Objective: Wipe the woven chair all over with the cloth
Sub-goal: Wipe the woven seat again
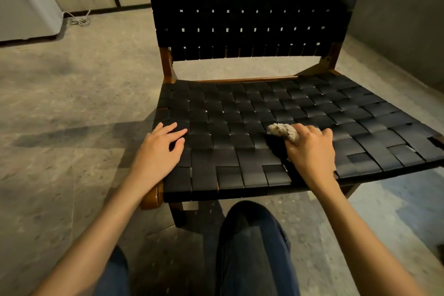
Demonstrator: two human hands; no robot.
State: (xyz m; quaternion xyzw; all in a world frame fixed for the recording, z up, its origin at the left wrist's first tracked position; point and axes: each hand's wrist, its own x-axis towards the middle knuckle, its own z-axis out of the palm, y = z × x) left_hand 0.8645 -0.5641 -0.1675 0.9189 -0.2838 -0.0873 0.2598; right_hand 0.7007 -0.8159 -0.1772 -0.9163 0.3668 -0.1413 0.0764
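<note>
At frame centre, the cloth [284, 131] is bunched in the right hand [310, 151] on the woven chair [240, 113] seat; the left hand [159, 149] is laid flat. Overlapping strokes along the strips are advised.

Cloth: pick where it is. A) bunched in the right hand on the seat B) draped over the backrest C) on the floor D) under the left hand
A: the right hand grips the bunched cloth against the chair seat; the left hand rests flat, holding nothing.

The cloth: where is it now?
Head view: the cloth is bunched in the right hand on the chair seat, near its front edge, to the right of the left hand.
</note>
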